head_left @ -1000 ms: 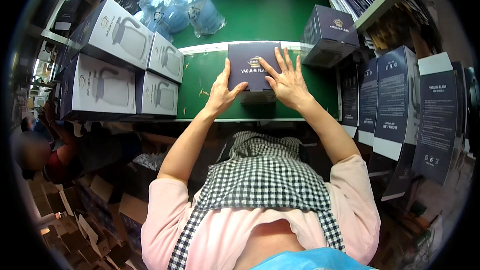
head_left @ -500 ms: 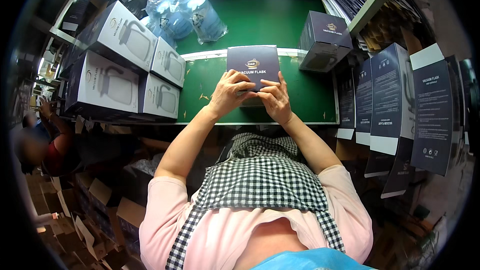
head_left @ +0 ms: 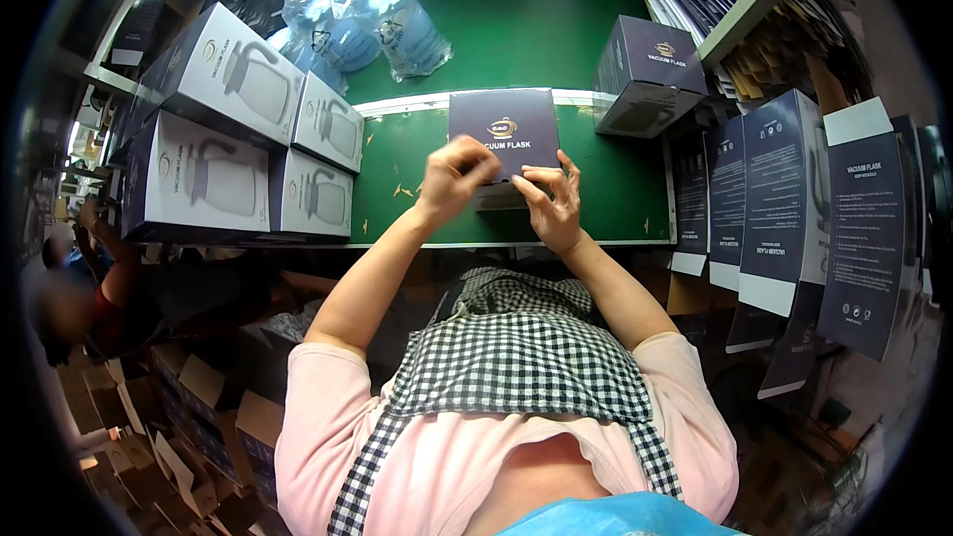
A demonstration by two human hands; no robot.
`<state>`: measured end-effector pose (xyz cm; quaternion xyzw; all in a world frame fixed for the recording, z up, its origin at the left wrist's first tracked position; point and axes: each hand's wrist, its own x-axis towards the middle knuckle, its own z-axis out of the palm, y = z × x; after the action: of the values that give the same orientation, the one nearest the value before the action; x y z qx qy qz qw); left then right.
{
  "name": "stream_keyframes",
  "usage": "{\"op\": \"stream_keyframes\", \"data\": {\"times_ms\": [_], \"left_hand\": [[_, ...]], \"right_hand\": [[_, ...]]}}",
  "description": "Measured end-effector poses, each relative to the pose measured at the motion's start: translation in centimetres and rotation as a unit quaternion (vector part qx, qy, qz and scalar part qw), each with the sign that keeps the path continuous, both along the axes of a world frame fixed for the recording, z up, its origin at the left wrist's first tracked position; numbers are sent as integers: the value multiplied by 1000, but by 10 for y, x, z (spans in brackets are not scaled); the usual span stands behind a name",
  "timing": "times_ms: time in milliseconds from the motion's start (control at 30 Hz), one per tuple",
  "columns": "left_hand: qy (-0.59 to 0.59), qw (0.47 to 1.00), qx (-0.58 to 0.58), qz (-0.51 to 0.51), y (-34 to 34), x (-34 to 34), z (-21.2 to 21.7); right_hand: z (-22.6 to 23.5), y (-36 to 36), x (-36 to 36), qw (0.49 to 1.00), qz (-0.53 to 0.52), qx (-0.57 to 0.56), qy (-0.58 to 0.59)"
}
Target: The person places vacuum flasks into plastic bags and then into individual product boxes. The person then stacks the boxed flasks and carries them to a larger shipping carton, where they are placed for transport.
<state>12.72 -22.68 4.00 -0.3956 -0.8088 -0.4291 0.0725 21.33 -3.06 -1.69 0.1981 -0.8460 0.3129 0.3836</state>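
Observation:
A dark blue flask carton (head_left: 503,117) stands on the green table right in front of me, its top panel closed. My left hand (head_left: 457,179) is curled over the carton's near left corner, with its fingers smeared by motion. Whether it pinches anything is hidden. At the near right edge of the carton is my right hand (head_left: 553,203), thumb and index finger bent close to the edge and the other fingers raised apart. I see nothing held in it.
White-and-dark flask cartons (head_left: 213,174) are stacked on the left. Behind them lie blue flasks in clear plastic bags (head_left: 392,30). Another dark carton (head_left: 650,74) sits at the back right. Flattened cartons (head_left: 779,189) stand along the right side. A person (head_left: 109,278) works at far left.
My left hand has lifted and curled away from the carton's near edge, where both hands met before. The right hand has stayed at the edge, its fingers slightly more spread.

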Motion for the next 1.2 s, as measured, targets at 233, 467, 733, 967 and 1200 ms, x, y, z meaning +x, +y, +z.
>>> {"op": "stream_keyframes", "data": {"times_ms": [233, 467, 733, 967, 1200], "left_hand": [[-288, 937, 102, 167, 2, -35, -40], [-314, 926, 119, 173, 2, -35, -41], [-433, 872, 154, 166, -4, -39, -56], [-421, 876, 177, 157, -1, -34, -53], [-587, 780, 210, 51, 24, -7, -10]], "right_hand": [[21, -13, 3, 987, -53, 134, -64], [10, -13, 1, 997, -40, 68, -12], [6, -15, -3, 999, -29, -18, -34], [8, -20, -7, 998, -53, -24, -24], [13, -2, 17, 919, -126, -341, -153]]}}
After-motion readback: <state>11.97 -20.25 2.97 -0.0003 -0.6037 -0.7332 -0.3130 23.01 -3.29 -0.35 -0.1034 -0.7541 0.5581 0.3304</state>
